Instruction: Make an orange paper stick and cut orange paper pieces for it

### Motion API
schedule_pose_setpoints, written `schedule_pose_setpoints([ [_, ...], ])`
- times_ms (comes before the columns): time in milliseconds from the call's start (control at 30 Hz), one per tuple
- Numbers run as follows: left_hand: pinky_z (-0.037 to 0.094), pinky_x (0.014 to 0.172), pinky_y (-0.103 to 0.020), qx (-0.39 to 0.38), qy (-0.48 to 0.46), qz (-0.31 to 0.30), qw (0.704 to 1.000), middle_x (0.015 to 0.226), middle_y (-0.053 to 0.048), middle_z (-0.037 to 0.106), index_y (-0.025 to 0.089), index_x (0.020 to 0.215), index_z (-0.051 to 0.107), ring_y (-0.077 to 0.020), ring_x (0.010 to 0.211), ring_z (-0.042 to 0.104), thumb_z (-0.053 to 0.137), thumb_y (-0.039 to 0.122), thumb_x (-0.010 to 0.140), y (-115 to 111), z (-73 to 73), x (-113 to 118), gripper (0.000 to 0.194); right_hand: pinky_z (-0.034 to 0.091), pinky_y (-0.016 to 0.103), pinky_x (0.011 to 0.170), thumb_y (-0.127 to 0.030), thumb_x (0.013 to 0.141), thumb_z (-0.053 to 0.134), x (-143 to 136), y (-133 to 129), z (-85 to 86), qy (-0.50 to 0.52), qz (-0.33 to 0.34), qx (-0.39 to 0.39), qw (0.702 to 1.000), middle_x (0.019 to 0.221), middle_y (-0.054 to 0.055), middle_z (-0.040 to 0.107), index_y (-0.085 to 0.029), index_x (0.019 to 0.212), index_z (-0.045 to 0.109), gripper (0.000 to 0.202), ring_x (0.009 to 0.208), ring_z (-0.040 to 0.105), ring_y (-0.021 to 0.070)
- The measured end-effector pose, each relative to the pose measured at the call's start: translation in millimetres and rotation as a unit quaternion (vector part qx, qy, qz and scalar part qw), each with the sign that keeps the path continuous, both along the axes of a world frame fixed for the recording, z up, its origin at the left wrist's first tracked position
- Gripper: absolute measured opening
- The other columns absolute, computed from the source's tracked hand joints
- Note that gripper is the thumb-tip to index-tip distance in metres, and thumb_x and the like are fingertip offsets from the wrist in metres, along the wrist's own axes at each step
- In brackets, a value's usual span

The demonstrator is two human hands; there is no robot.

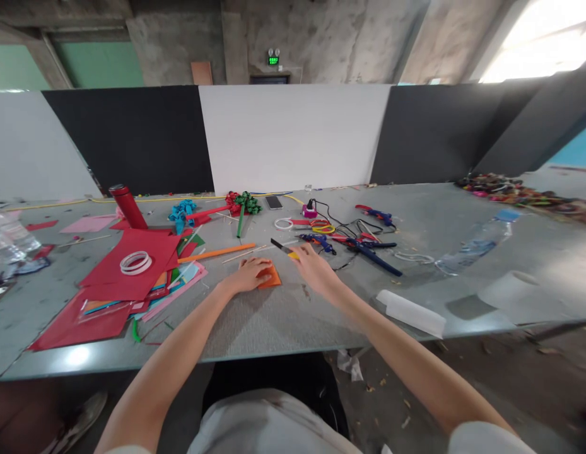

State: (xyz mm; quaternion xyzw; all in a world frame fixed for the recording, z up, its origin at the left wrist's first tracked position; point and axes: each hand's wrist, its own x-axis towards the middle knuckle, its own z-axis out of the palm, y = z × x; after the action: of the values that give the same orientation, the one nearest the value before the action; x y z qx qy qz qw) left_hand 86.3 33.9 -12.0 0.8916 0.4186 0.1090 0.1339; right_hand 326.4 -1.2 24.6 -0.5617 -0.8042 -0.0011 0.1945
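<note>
My left hand (pixel 249 275) rests on the table with curled fingers, holding down a small piece of orange paper (pixel 272 277) that looks folded. In my right hand (pixel 316 268) is a utility knife (pixel 291 254) with a yellow body. Its dark blade points up and to the left, above and apart from the orange paper. A long orange strip or stick (pixel 221 252) lies just beyond my left hand, with thin wooden sticks (pixel 243 253) beside it. Behind my right hand lies a blue glue gun (pixel 321 241).
Red paper sheets (pixel 117 271) carry white tape rolls (pixel 135 263) on the left, near a red bottle (pixel 128 207). Ribbon bows (pixel 245 203) and a phone (pixel 274 202) lie behind. Cables, a water bottle (pixel 479 244) and a white paper roll (pixel 410 313) are right.
</note>
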Motion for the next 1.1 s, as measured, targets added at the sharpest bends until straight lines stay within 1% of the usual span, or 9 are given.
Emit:
schedule_pose_setpoints([
  [67, 0.026, 0.116, -0.047, -0.005, -0.013, -0.004, 1.0, 0.15, -0.005, 0.05, 0.029, 0.135, 0.059, -0.0257, 0.139, 0.041, 0.039, 0.039, 0.102, 1.3, -0.1, -0.7, 0.04, 0.048, 0.028, 0.08, -0.025, 0.104, 0.041, 1.6, -28.5, 2.7, 0.009, 0.033, -0.002, 0.999, 0.123, 0.012, 0.058, -0.021, 0.134, 0.055, 0.034, 0.093, 0.067, 0.0193],
  [133, 0.024, 0.117, -0.047, -0.01, -0.02, -0.002, 1.0, 0.15, -0.005, 0.05, 0.029, 0.137, 0.058, -0.026, 0.139, 0.04, 0.042, 0.037, 0.101, 2.4, -0.7, -1.2, 0.04, 0.05, 0.028, 0.08, -0.024, 0.103, 0.043, 4.1, -57.7, -3.0, 0.011, 0.061, -0.027, 0.998, 0.116, 0.009, 0.061, -0.022, 0.129, 0.06, 0.032, 0.089, 0.068, 0.0184],
  [233, 0.022, 0.117, -0.049, -0.013, -0.025, -0.01, 1.0, 0.149, -0.005, 0.049, 0.033, 0.141, 0.055, -0.0261, 0.139, 0.039, 0.045, 0.036, 0.1, 3.6, -2.1, -1.9, 0.042, 0.052, 0.03, 0.081, -0.02, 0.1, 0.045, 7.7, -91.4, -22.1, 0.006, 0.059, -0.034, 0.998, 0.113, 0.009, 0.063, -0.024, 0.122, 0.065, 0.03, 0.092, 0.068, 0.0193],
  [333, 0.021, 0.118, -0.048, -0.009, -0.018, -0.021, 1.0, 0.148, -0.003, 0.049, 0.037, 0.139, 0.058, -0.0257, 0.138, 0.039, 0.043, 0.035, 0.101, 4.2, -3.3, -2.9, 0.04, 0.053, 0.03, 0.082, -0.019, 0.098, 0.05, 8.3, -106.9, -40.2, 0.004, 0.05, -0.021, 0.999, 0.11, 0.008, 0.065, -0.026, 0.115, 0.068, 0.026, 0.104, 0.065, 0.0225],
  [467, 0.022, 0.117, -0.05, -0.011, -0.005, -0.017, 1.0, 0.149, -0.003, 0.047, 0.038, 0.137, 0.059, -0.0275, 0.14, 0.036, 0.042, 0.037, 0.102, 4.2, -3.7, -3.8, 0.039, 0.054, 0.029, 0.079, -0.02, 0.099, 0.051, 5.3, -108.8, -48.7, 0.004, 0.04, -0.006, 0.999, 0.107, 0.008, 0.065, -0.028, 0.115, 0.068, 0.025, 0.104, 0.064, 0.0226],
  [633, 0.021, 0.117, -0.051, -0.011, -0.005, -0.011, 1.0, 0.15, -0.002, 0.046, 0.039, 0.136, 0.06, -0.0264, 0.14, 0.036, 0.037, 0.035, 0.103, 3.4, -3.9, -3.0, 0.04, 0.054, 0.031, 0.081, -0.021, 0.1, 0.049, 4.5, -108.0, -48.8, 0.007, 0.018, -0.002, 1.0, 0.106, 0.009, 0.064, -0.023, 0.118, 0.067, 0.026, 0.103, 0.064, 0.0233],
  [767, 0.021, 0.117, -0.051, -0.011, -0.011, 0.001, 1.0, 0.149, -0.003, 0.047, 0.037, 0.133, 0.062, -0.025, 0.14, 0.037, 0.033, 0.032, 0.103, 2.3, -3.5, -1.1, 0.042, 0.053, 0.032, 0.083, -0.022, 0.1, 0.048, 6.4, -110.1, -51.0, 0.022, 0.012, -0.002, 1.0, 0.108, 0.01, 0.064, -0.023, 0.119, 0.066, 0.026, 0.104, 0.064, 0.0233],
  [933, 0.021, 0.117, -0.051, -0.011, -0.014, -0.007, 1.0, 0.149, -0.002, 0.047, 0.039, 0.135, 0.061, -0.0255, 0.14, 0.037, 0.036, 0.033, 0.103, 2.1, -4.0, -1.0, 0.041, 0.053, 0.034, 0.085, -0.021, 0.1, 0.047, 7.9, -108.5, -52.4, 0.032, 0.005, 0.003, 0.999, 0.11, 0.011, 0.065, -0.024, 0.119, 0.067, 0.028, 0.106, 0.064, 0.0241],
  [1100, 0.02, 0.118, -0.052, -0.01, -0.011, -0.014, 1.0, 0.149, 0.0, 0.047, 0.04, 0.135, 0.06, -0.0261, 0.139, 0.037, 0.039, 0.034, 0.102, 4.8, -5.9, -3.1, 0.04, 0.053, 0.035, 0.084, -0.022, 0.101, 0.045, 3.2, -106.2, -47.9, 0.013, 0.0, 0.005, 1.0, 0.11, 0.012, 0.065, -0.024, 0.119, 0.066, 0.028, 0.107, 0.062, 0.0256],
])
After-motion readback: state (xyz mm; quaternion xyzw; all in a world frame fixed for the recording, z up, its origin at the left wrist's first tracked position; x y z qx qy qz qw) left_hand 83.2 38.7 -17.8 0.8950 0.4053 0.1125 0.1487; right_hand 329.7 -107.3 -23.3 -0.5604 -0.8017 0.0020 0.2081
